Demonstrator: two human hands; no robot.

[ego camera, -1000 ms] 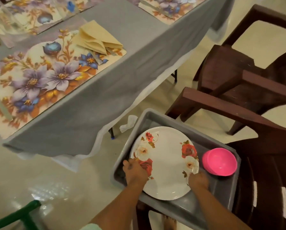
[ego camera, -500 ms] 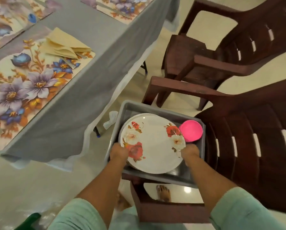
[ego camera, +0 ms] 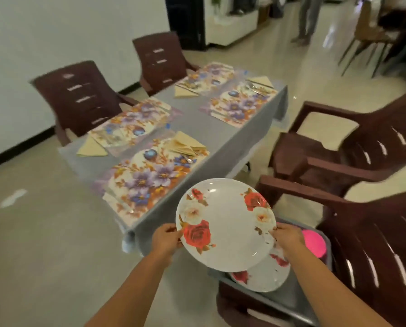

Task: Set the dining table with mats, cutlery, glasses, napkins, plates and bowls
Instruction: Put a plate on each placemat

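We pinch the rose plate (ego camera: 225, 224) at opposite rims, left hand (ego camera: 166, 239) and right hand (ego camera: 289, 239); half a second ago it lay in the grey bin (ego camera: 289, 300), now it hangs lifted beside the tabletop (ego camera: 197, 128); round, no long axis, face up, tilted seemingly toward us; plating begins.

Glossy plate (ego camera: 230, 223), cloth-covered table (ego camera: 197, 128)

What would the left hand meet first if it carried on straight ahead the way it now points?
Probably the near corner of the grey tablecloth, then the nearest floral mat. The left hand grips the lifted plate just short of it, though depth is unclear.
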